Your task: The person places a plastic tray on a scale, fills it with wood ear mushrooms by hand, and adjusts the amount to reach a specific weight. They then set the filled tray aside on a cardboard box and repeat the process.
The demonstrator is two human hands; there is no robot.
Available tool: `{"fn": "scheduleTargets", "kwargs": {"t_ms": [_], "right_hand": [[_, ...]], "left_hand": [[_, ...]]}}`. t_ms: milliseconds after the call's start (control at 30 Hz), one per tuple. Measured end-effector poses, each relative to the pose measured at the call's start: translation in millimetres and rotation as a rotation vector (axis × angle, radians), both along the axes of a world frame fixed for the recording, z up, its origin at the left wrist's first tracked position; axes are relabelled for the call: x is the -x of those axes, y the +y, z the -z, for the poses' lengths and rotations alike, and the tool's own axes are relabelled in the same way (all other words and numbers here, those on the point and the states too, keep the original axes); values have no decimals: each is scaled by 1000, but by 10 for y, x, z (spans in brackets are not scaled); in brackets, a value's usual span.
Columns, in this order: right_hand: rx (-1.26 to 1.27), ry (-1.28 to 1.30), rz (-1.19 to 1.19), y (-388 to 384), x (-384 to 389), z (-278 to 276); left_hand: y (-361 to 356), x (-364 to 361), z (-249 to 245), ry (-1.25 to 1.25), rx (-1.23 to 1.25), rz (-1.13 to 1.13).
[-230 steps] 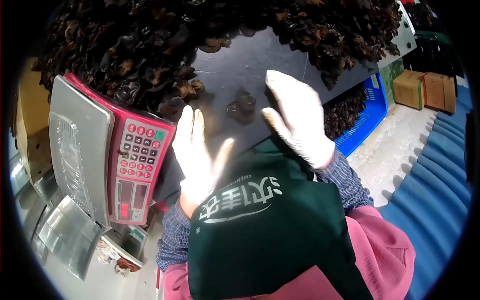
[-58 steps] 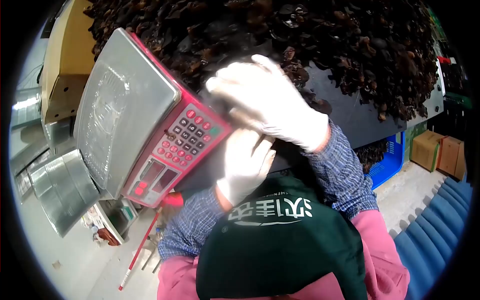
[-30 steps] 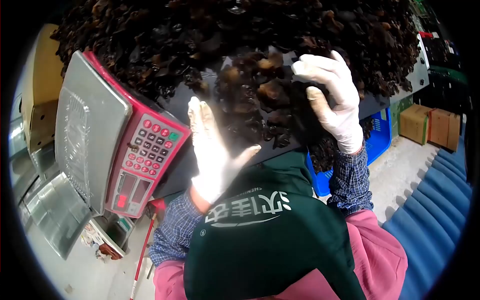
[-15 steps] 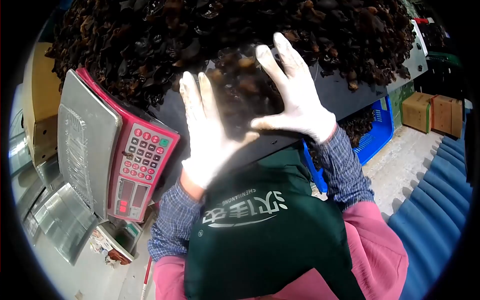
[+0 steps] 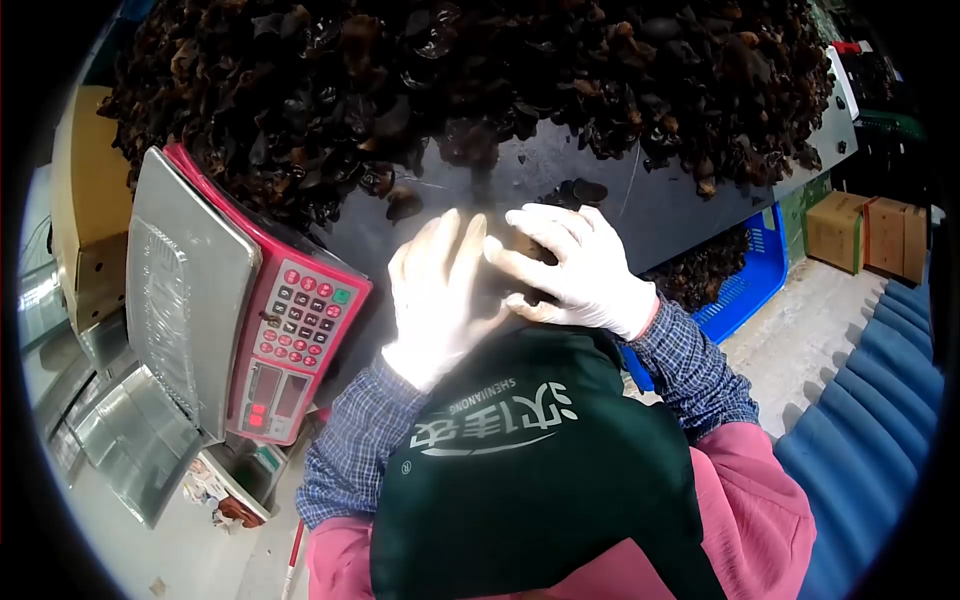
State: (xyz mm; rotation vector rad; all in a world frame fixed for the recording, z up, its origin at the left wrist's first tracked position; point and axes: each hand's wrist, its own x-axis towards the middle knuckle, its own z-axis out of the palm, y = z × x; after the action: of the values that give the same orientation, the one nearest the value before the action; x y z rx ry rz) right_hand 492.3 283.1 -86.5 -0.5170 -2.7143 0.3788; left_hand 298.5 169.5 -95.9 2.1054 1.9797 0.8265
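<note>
My two hands, in white gloves, are close together over the near edge of the dark tabletop (image 5: 590,170). The fingers of my left hand (image 5: 438,300) are stretched forward, its thumb toward the other hand. My right hand (image 5: 580,270) is curled, with brownish wood ear mushrooms (image 5: 522,243) partly showing between its fingers and the left hand. How many pieces lie there is hidden. Beyond my fingertips spreads a big heap of dark wood ear mushrooms (image 5: 300,110). A few loose mushroom pieces (image 5: 576,192) lie between heap and hands.
On the left stands a pink scale (image 5: 290,330) with a grey pan (image 5: 190,310), tilted in view. A blue basket (image 5: 765,270) holding mushrooms is below the table's right side. Cardboard boxes (image 5: 837,230) and blue corrugated material (image 5: 870,400) are farther right.
Both hands have drawn back toward my body and closer together. My right fingers went from spread to curled. Bare tabletop now shows where mushrooms were blurred between the hands.
</note>
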Motion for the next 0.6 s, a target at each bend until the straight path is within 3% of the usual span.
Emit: {"fn": "scheduleTargets", "kwargs": {"t_ms": [167, 367, 433, 600], "right_hand": [[45, 91, 49, 269, 253, -77], [79, 298, 139, 317, 503, -31], [84, 323, 181, 240, 514, -2], [139, 418, 129, 195, 751, -520]], "left_hand": [[303, 31, -30, -16, 3, -89], [504, 78, 124, -115, -235, -145], [438, 87, 35, -184, -151, -166], [331, 163, -279, -404, -237, -166]]}}
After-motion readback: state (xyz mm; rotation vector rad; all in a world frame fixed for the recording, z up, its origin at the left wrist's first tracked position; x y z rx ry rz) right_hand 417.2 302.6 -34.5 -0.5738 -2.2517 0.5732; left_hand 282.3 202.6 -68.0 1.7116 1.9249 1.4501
